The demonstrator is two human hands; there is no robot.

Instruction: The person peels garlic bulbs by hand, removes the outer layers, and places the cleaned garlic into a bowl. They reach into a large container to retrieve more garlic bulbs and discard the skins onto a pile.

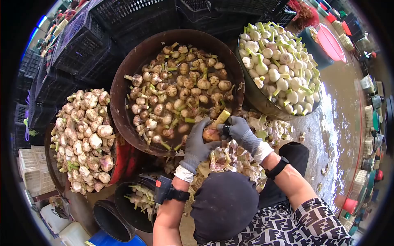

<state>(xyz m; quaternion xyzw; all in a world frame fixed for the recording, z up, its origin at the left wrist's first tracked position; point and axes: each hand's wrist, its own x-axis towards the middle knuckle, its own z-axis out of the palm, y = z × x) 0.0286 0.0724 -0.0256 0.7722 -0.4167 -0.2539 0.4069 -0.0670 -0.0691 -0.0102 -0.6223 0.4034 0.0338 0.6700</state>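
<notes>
My left hand (197, 144), in a grey glove, is wrapped round a brownish garlic bulb (211, 134) with a thick pale-green stem stub pointing up and right. My right hand (243, 133), gloved alike, is closed at the bulb's right side. A small black piece (225, 130) shows at its fingers, too little to name. Both hands are over the near rim of a large round brown tub (119, 84), where many unpeeled garlic bulbs (188, 83) float in murky water. Below the hands lies a heap of peeled-off garlic skins (230, 159).
A tub of cleaned white garlic (283, 67) stands at the right; a red tub (125, 158) heaped with dirty bulbs (85, 139) is at the left. Black crates (82, 41) line the back. Dark buckets (113, 221) sit lower left. Wet floor (328, 135) stretches along the right.
</notes>
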